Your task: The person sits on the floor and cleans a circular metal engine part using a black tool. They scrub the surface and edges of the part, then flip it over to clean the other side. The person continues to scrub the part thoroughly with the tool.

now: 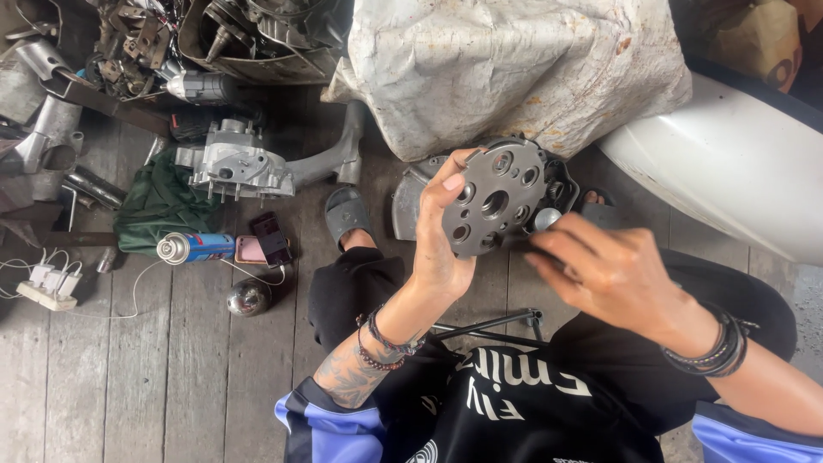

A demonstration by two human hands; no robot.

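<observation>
My left hand grips a dark grey round metal plate with several holes, held upright in front of me, thumb on its left rim. My right hand is at the plate's lower right edge, fingers curled around a small shiny round part that touches the plate. Both wrists carry bracelets. I sit on a wooden plank floor in black trousers and a black and blue shirt.
On the floor at left lie a blue spray can, two phones, a chrome dome, a power strip with chargers, a green cloth and an engine casing. A big white sack and a white body panel stand behind.
</observation>
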